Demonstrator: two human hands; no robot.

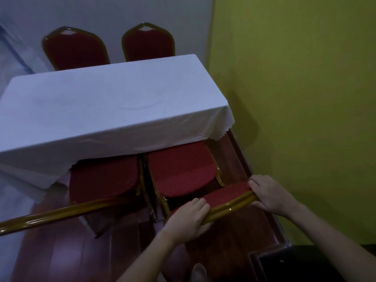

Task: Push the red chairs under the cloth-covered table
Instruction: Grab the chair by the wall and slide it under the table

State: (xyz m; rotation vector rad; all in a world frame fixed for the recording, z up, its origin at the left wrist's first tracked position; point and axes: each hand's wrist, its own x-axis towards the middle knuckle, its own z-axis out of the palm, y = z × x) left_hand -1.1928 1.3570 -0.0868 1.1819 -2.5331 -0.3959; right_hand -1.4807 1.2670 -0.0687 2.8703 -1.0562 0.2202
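Observation:
A long table under a white cloth [114,110] fills the middle of the head view. On its near side stand two red chairs with gold frames. The right chair's seat [181,169] reaches partly under the cloth. My left hand [188,219] and my right hand [270,195] both grip the top of this chair's backrest [227,197], one at each end. The left chair [103,178] sits beside it, its seat also partly under the cloth, its gold back rail [61,213] untouched. Two more red chairs [75,48] [148,43] stand on the far side.
A yellow-green wall [301,98] runs close along the right, with a dark red skirting [262,192] at its foot. The floor [67,255] is glossy reddish wood. A dark box-like object [305,263] lies at the bottom right. A grey wall stands behind the far chairs.

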